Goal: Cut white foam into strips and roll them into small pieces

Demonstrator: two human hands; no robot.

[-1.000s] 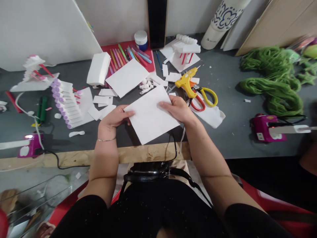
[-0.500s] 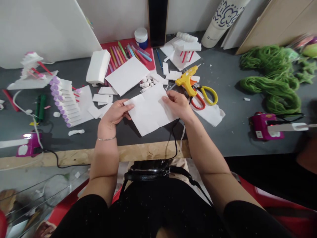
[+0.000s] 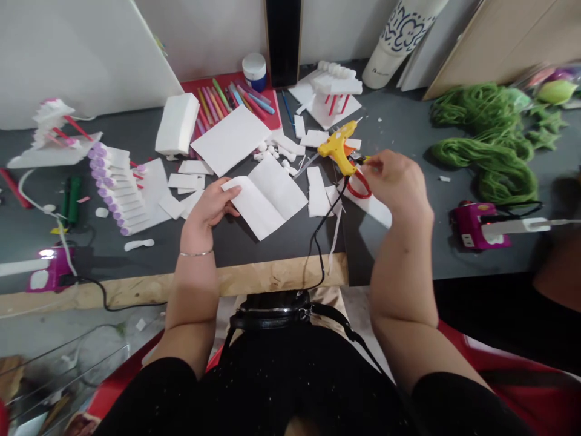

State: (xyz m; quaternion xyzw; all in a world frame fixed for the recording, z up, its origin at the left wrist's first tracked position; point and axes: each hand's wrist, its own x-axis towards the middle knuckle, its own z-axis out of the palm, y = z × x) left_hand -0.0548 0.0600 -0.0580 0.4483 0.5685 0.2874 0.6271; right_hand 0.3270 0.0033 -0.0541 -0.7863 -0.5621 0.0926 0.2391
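"Fingers of the left hand (image 3: pixel 213 204) pinch the left edge of a white sheet (image 3: pixel 260 211), thumb on top. Where's everything else, and how far along does it look?"

"Call the sheet the clock's centre, 12 pointing away from the wearer. It's right in front of them, above the table (image 3: pixel 411 257). I'd say the fold is done, since there's a crease between two half-open panels. No cut or glued-on part that I can see."

"And the right hand (image 3: pixel 402 181)?"

"Out at 2 to 3, fingers curled by the scissors (image 3: pixel 358 195). Can't tell if they've got a proper grip, the hand hides it."

"Anything finished?"

"Kinda. Loose strips (image 3: pixel 316 192) lie at 3, so those pieces look cut but aren't joined to anything. Purple-tipped rolls (image 3: pixel 109 181) are lined up in a row at 9. Glue gun (image 3: pixel 336 147) is at 2. Further out at 11 there's a flat card (image 3: pixel 230 140), no fold showing, with pens (image 3: pixel 218 100) beyond. Farthest, between 1 and 2, a little model (image 3: pixel 338 85) stands on red posts, looks mostly built to me."
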